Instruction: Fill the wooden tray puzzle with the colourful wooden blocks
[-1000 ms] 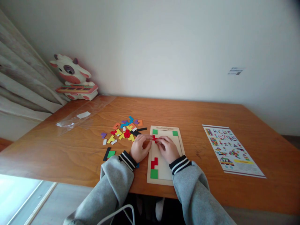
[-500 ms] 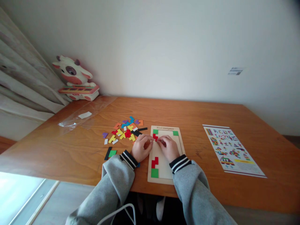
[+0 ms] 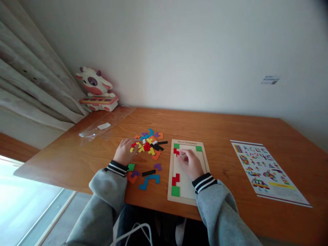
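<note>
My left hand point(image 3: 126, 152) stretches its fingers over the left edge of a pile of coloured puzzle pieces, close to a yellow piece point(image 3: 138, 145); I see nothing held in it. Over the wooden puzzle board point(image 3: 169, 184), my right hand point(image 3: 191, 164) is closed in a loose pinch. Its fingertips are at the upper red piece point(image 3: 175, 151); anything between them is hidden. Green squares lie at the board's upper left point(image 3: 176, 146), upper right point(image 3: 199, 149) and lower left point(image 3: 175, 191). Another red piece point(image 3: 175, 179) touches the lower green square.
Nearer me lie a blue piece point(image 3: 144, 184), a black bar point(image 3: 149, 173) and an orange piece point(image 3: 131, 179). A printed pattern sheet point(image 3: 269, 171) is at the right. Behind on the left are a clear plastic bag point(image 3: 89, 134) and a cow keyboard toy point(image 3: 98, 102).
My left hand has left the board and moved left to the loose pieces. My right hand stays by the upper red piece. The view has shifted slightly left.
</note>
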A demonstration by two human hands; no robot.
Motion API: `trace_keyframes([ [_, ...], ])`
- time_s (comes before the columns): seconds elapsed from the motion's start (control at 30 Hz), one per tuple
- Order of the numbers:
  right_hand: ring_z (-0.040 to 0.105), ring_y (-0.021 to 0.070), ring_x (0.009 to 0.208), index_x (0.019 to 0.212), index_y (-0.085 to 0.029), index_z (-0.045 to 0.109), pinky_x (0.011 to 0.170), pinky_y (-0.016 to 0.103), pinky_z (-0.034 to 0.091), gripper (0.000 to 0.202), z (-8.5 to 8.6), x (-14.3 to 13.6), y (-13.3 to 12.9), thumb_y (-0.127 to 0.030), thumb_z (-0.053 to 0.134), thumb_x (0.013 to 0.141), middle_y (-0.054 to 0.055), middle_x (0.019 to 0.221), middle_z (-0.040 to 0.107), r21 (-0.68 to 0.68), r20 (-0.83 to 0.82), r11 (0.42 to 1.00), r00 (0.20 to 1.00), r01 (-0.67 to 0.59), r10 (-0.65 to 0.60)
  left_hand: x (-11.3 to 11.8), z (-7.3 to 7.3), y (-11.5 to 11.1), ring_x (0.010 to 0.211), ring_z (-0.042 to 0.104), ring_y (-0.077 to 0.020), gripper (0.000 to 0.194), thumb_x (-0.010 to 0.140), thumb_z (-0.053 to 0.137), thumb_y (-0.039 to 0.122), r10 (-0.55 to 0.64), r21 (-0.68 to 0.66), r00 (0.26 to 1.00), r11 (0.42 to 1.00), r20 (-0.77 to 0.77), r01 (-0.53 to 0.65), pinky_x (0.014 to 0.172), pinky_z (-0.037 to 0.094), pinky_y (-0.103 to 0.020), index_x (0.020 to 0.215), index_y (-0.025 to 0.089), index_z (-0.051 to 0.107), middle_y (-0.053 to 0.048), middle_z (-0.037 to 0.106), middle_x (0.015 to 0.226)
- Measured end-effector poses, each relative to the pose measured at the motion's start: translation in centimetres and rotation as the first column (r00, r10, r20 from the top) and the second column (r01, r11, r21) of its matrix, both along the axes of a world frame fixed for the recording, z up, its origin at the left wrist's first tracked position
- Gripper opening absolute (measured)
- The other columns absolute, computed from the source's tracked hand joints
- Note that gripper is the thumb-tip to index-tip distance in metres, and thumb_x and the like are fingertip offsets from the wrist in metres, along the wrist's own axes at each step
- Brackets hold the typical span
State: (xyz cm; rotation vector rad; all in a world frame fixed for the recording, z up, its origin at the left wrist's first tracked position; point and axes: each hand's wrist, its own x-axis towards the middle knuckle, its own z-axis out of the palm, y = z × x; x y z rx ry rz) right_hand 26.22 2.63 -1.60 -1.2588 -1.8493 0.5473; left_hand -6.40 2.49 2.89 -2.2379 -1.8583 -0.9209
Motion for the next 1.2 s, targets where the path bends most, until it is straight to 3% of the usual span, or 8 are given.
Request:
trace_keyframes([
  [0.13, 0.058, 0.0130, 0.063, 0.104, -0.019, 0.064, 0.065, 0.031, 0.054, 0.024, 0.3, 0.3, 0.2, -0.036, 0.057, 0.089, 0.007, 0.097, 0.066, -0.035, 0.010, 0.999, 1.000, 0.015, -0.015, -3.6, -2.4, -0.2, 0.096, 0.067, -0.0256, 0.032, 0.092, 0.052, 0.046, 0.042, -0.041, 0.999, 0.998, -0.022, -0.042, 0.091, 0.050, -0.040, 0.103, 0.021, 0.069, -0.007, 0.074, 0.102],
  [0.27, 0.060, 0.0138, 0.064, 0.105, -0.018, 0.062, 0.062, 0.031, 0.055, 0.028, 2.1, -0.5, 0.2, -0.039, 0.062, 0.086, 0.009, 0.102, 0.066, -0.091, 0.048, 0.995, 0.998, 0.034, -0.030, -3.9, -3.9, -0.1, 0.097, 0.067, -0.0259, 0.037, 0.091, 0.052, 0.050, 0.075, -0.098, 0.997, 0.993, 0.019, -0.073, 0.090, 0.051, -0.039, 0.111, 0.023, 0.068, -0.007, 0.075, 0.103],
  [0.47, 0.066, 0.0196, 0.092, 0.109, -0.020, 0.061, 0.084, 0.035, 0.054, 0.022, 5.2, -7.2, 0.0, -0.025, 0.064, 0.088, 0.008, 0.109, 0.067, 0.003, 0.196, 0.977, 0.958, -0.213, 0.208, -3.4, -4.1, 0.6, 0.099, 0.067, -0.0246, 0.030, 0.090, 0.055, 0.045, 0.052, -0.122, 0.992, 0.992, 0.116, -0.038, 0.091, 0.052, -0.038, 0.103, 0.024, 0.071, -0.005, 0.075, 0.102],
  [0.53, 0.063, 0.0239, 0.106, 0.113, -0.019, 0.061, 0.092, 0.039, 0.052, 0.027, 5.0, -10.0, 0.6, -0.020, 0.065, 0.087, 0.010, 0.112, 0.068, 0.018, 0.285, 0.962, 0.923, -0.274, 0.258, -3.4, -4.0, 0.6, 0.094, 0.068, -0.0232, 0.027, 0.089, 0.057, 0.043, 0.058, -0.120, 0.986, 0.992, 0.156, -0.039, 0.087, 0.053, -0.035, 0.102, 0.024, 0.071, -0.005, 0.075, 0.101],
  [0.7, 0.061, 0.0267, 0.112, 0.126, -0.013, 0.057, 0.095, 0.040, 0.050, 0.041, 3.4, -14.7, 2.3, -0.019, 0.066, 0.086, 0.014, 0.119, 0.068, -0.016, 0.445, 0.938, 0.838, -0.345, 0.316, -3.3, -4.1, 0.3, 0.092, 0.068, -0.0229, 0.023, 0.087, 0.060, 0.041, 0.070, -0.126, 0.979, 0.991, 0.192, -0.046, 0.084, 0.054, -0.035, 0.100, 0.024, 0.070, -0.004, 0.075, 0.100],
  [0.9, 0.067, 0.0242, 0.097, 0.128, -0.013, 0.058, 0.089, 0.037, 0.050, 0.037, 2.7, -15.5, 3.2, -0.015, 0.058, 0.091, 0.014, 0.105, 0.073, -0.023, 0.506, 0.956, 0.821, -0.292, 0.263, -3.1, -4.0, 0.3, 0.088, 0.068, -0.0217, 0.018, 0.090, 0.053, 0.031, 0.049, -0.131, 0.983, 0.991, 0.179, -0.026, 0.084, 0.053, -0.034, 0.095, 0.024, 0.069, -0.004, 0.075, 0.095],
  [1.07, 0.066, 0.0255, 0.099, 0.127, -0.013, 0.058, 0.096, 0.042, 0.046, 0.037, 3.1, -15.9, 3.4, -0.017, 0.060, 0.091, 0.015, 0.106, 0.072, -0.005, 0.516, 0.945, 0.809, -0.326, 0.281, -2.8, -3.9, 0.2, 0.097, 0.066, -0.0247, 0.018, 0.091, 0.054, 0.031, -0.026, -0.096, 0.993, 0.995, 0.115, 0.037, 0.089, 0.051, -0.040, 0.101, 0.023, 0.067, -0.006, 0.073, 0.102],
  [1.2, 0.065, 0.0257, 0.099, 0.114, -0.015, 0.065, 0.092, 0.041, 0.048, 0.025, 3.4, -16.6, 3.5, -0.018, 0.063, 0.089, 0.014, 0.105, 0.072, -0.007, 0.510, 0.944, 0.811, -0.329, 0.287, -2.8, -4.0, 0.2, 0.099, 0.065, -0.0252, 0.018, 0.090, 0.057, 0.031, -0.041, -0.095, 0.993, 0.994, 0.112, 0.052, 0.090, 0.050, -0.041, 0.103, 0.023, 0.066, -0.006, 0.073, 0.103],
])
